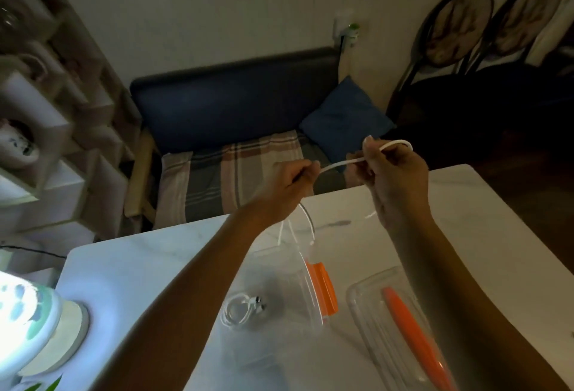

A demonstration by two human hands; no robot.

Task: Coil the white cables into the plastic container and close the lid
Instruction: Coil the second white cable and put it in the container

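Above the table's far edge both hands hold one white cable [341, 163] stretched between them. My left hand [287, 181] is closed on one part, and more of the cable hangs from it in loops toward the table. My right hand [394, 173] pinches the other part, where a small loop sticks out past the fingers. Below, a clear plastic container [279, 285] with an orange clip stands open on the white table [139, 266]. Inside it lies a second white cable [240, 310], coiled. The clear lid [388, 313] with an orange clip rests to the container's right.
A lit lamp with a patterned shade [28, 319] stands at the table's left front corner. Beyond the table are a dark sofa with a plaid blanket [230, 167] and a blue cushion [344, 117]. Shelves fill the left; two chairs [459, 27] stand at the back right.
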